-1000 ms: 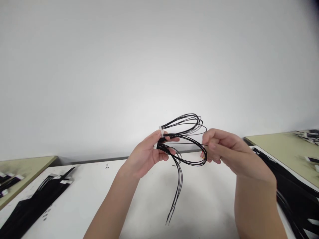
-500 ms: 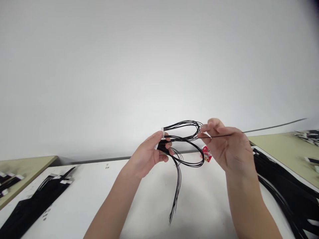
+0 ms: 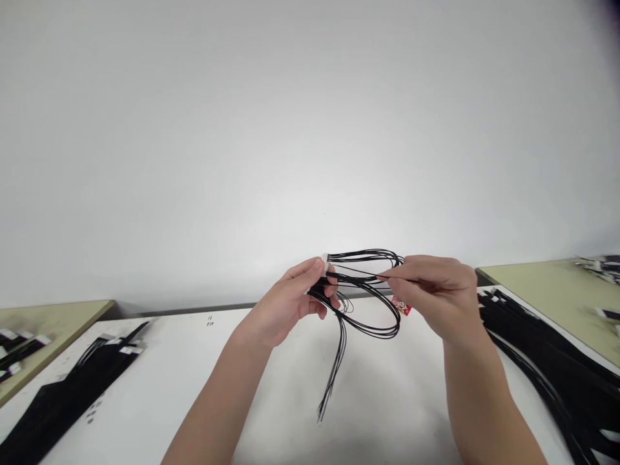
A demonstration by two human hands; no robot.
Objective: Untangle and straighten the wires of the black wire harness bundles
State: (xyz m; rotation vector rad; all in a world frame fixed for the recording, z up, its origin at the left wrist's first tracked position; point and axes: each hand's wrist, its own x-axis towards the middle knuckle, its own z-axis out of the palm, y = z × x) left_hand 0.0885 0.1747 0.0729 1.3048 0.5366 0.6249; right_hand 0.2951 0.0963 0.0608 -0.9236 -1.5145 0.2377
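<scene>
My left hand is closed around a looped black wire harness and its white connector, which shows past the thumb tip. Two wire loops reach out to the right, and a bunch of loose wire ends hangs down over the table. With thumb and fingertips my right hand pinches a single thin black wire that runs left toward the connector. Whether its tip sits inside the connector is too small to tell. The far side of the upper loop passes close to my right fingers.
A white table stands against a pale wall. Black wire bundles with white connectors lie on the left and right. Behind my right hand is a red wrapper. Greenish side tables hold more bundles.
My right hand has gone from loosely spread fingers to a closed pinch on the single wire. The wire's long end no longer sticks out to the right, and the loops sit slightly lower.
</scene>
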